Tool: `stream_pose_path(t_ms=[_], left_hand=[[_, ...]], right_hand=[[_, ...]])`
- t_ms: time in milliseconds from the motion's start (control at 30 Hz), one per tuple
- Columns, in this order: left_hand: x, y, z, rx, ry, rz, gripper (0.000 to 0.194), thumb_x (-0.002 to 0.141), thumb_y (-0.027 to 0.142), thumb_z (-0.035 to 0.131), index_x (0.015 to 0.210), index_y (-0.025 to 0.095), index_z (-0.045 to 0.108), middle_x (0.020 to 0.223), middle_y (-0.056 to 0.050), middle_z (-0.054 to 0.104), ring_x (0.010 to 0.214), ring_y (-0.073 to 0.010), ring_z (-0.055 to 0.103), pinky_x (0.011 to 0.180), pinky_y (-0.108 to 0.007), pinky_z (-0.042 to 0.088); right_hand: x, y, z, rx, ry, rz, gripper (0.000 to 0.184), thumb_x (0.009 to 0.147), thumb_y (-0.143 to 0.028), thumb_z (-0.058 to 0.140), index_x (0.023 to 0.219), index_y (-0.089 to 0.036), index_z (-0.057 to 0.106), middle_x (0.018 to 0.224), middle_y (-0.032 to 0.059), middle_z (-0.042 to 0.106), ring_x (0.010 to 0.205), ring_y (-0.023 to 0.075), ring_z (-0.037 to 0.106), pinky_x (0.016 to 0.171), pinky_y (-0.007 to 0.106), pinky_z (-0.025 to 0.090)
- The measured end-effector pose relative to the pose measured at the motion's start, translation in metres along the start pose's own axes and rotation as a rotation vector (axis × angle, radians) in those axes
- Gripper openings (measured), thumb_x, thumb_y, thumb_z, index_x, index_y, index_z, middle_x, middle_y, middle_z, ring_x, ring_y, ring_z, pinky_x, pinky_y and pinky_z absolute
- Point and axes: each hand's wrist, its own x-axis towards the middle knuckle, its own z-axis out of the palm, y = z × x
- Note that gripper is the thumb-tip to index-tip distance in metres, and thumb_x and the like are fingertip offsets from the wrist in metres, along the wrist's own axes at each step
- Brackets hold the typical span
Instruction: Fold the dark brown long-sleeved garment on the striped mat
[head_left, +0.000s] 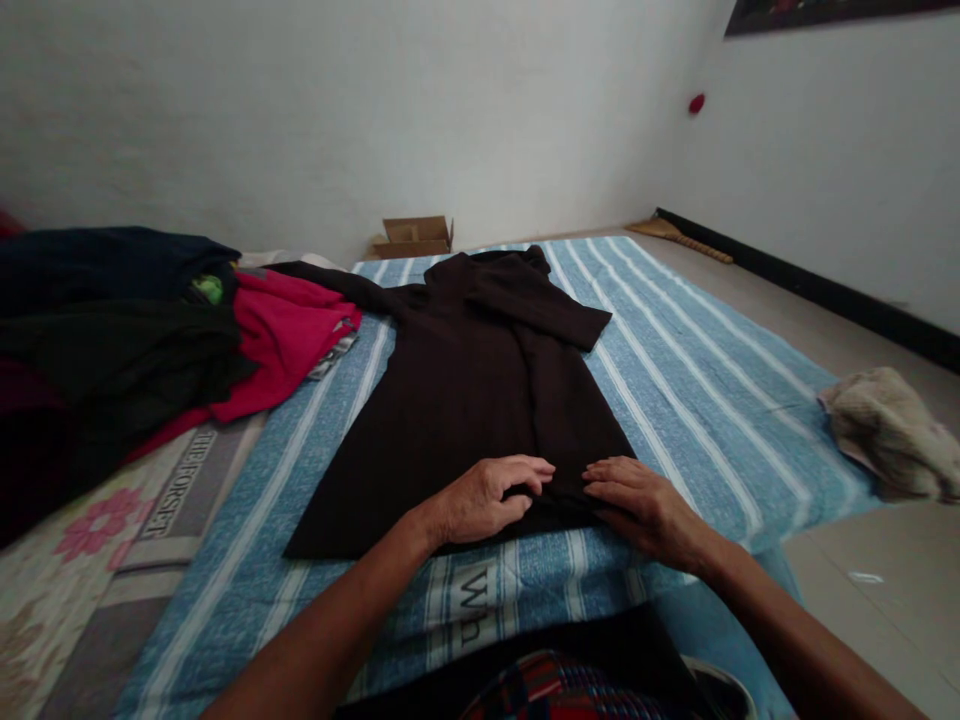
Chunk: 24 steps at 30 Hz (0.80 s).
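A dark brown garment [465,400] lies spread on a blue and white striped cloth [697,390], its right sleeve folded across the chest and its left sleeve stretched out to the left. My left hand [487,497] rests on the garment's near hem with its fingers curled over the fabric. My right hand [645,505] lies flat beside it on the same hem, fingers stretched toward the left hand. The two hands' fingertips almost meet.
A pile of clothes lies at the left: a red garment [281,335], black and dark blue ones [105,330]. A floral mat [90,560] is under them. A cardboard box [412,236] stands by the far wall. A crumpled beige cloth [892,430] lies on the floor at right.
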Motion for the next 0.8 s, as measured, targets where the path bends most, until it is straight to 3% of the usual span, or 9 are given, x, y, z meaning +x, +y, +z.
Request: stream_pose_path(t_ms=[167,533,667,800], left_hand=[[0.003,0.003,-0.003,0.003,0.015,-0.017,0.025,0.079,0.006,0.044,0.092,0.017,0.062,0.118,-0.007,0.063,0.114,-0.0152,0.055,0.1,-0.032,0.04],[-0.005,0.006,0.004,0.003,-0.009,-0.018,0.016,0.067,0.005,0.053,0.074,0.017,0.061,0.127,-0.01,0.058,0.12,-0.0202,0.051,0.103,-0.036,0.037],[-0.008,0.008,0.006,0.015,-0.002,-0.023,0.009,0.073,0.013,0.057,0.076,0.018,0.063,0.13,-0.01,0.056,0.121,-0.0213,0.05,0.102,-0.037,0.037],[-0.008,0.008,0.006,0.028,-0.002,-0.016,0.018,0.083,0.016,0.047,0.075,0.018,0.063,0.127,-0.01,0.058,0.12,-0.0184,0.05,0.101,-0.034,0.038]], right_hand=[[-0.002,0.001,0.003,0.002,0.032,0.011,0.025,0.09,-0.019,0.049,0.112,-0.019,0.059,0.109,0.0107,0.065,0.105,0.0224,0.059,0.091,0.043,0.048],[-0.007,0.007,0.008,0.001,0.092,-0.032,0.025,0.089,-0.012,0.048,0.11,-0.02,0.057,0.109,0.0092,0.065,0.106,0.0199,0.058,0.092,0.042,0.048],[-0.013,0.009,0.009,-0.061,0.091,-0.012,0.029,0.088,-0.009,0.045,0.112,-0.02,0.057,0.112,0.0099,0.064,0.109,0.021,0.057,0.092,0.043,0.048],[-0.022,0.011,0.01,-0.113,0.116,0.039,0.033,0.086,-0.008,0.044,0.113,-0.02,0.058,0.114,0.0106,0.063,0.112,0.0223,0.055,0.093,0.045,0.048]])
